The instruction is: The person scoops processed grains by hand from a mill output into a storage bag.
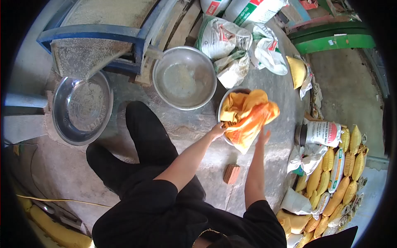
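An orange and yellow cloth or sack (248,115) lies bunched over a metal basin (222,100), most of which it covers. At the cloth's lower left edge, my left hand (218,130) has its fingers closed on the material. My right hand (264,136) is at the cloth's lower right side, with its fingers stretched and apart. Whether its fingertips touch the cloth is hard to tell. What lies in the basin beneath the cloth is hidden.
A wide metal bowl (184,78) stands left of the cloth. Farther left, another basin (82,108) sits under a machine's chute (84,56). White sacks (223,39) stand behind. A brick (232,174) lies on the floor nearby. Yellow sacks (324,182) are stacked at the right.
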`<state>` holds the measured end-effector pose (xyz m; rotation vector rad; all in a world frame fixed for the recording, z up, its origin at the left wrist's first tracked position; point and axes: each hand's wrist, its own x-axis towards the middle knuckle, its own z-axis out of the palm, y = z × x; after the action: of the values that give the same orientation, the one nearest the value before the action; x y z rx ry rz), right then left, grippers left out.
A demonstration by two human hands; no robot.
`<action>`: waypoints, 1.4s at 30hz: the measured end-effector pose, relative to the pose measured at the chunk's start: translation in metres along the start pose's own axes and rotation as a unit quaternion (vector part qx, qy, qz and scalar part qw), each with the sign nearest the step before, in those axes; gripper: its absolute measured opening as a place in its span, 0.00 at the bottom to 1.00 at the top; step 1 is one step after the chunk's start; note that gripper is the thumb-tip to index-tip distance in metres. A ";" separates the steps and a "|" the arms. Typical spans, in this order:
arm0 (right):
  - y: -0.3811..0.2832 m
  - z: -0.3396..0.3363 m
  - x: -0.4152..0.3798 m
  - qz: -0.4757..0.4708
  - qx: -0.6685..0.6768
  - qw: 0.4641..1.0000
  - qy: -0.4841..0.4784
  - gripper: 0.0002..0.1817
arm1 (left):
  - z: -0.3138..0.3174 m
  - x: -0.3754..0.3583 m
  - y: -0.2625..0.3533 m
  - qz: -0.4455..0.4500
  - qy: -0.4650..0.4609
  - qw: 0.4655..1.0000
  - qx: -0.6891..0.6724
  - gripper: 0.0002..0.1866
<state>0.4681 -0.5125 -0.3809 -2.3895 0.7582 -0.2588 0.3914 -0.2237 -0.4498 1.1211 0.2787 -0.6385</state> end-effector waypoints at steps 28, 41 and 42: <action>-0.082 -0.097 -0.193 -0.098 0.061 0.993 -0.014 0.28 | -0.092 -0.008 -0.037 -0.010 0.148 0.989 0.023 0.12; -0.210 -0.184 -0.177 -0.259 -0.014 0.966 0.012 0.28 | -0.098 -0.018 -0.024 -0.064 0.058 0.996 0.027 0.21; -0.219 -0.190 -0.171 -0.270 -0.059 0.961 0.010 0.28 | -0.097 -0.025 -0.018 -0.059 0.049 0.996 0.039 0.25</action>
<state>0.3622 -0.3662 -0.0966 -2.6729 0.1128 -0.4692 0.3713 -0.1335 -0.4915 1.2200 0.4081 -0.7045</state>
